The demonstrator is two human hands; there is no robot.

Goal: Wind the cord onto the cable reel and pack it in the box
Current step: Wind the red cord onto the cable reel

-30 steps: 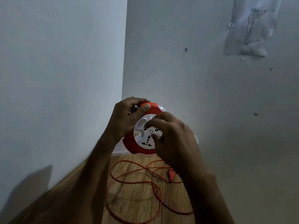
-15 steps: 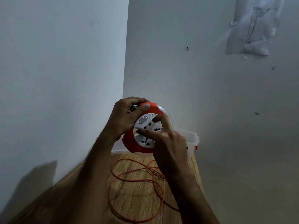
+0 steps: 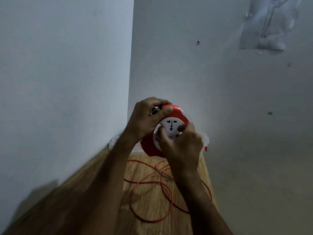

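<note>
- The clear plastic box (image 3: 205, 139) sits mostly hidden behind the cable reel (image 3: 177, 112) and both hands.
- The right hand (image 3: 182, 145) covers the reel's lower socket face.
- The orange cord (image 3: 150, 182) passes under the right forearm; its plug is unseen.
- The wall drawing (image 3: 269, 24) is cut off at the top edge.

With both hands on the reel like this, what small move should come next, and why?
Probably another turn of the white socket disc with the right hand, while the left hand holds the red cable reel steady. Several loops of orange cord lie loose on the wooden table, so winding is not finished.
</note>
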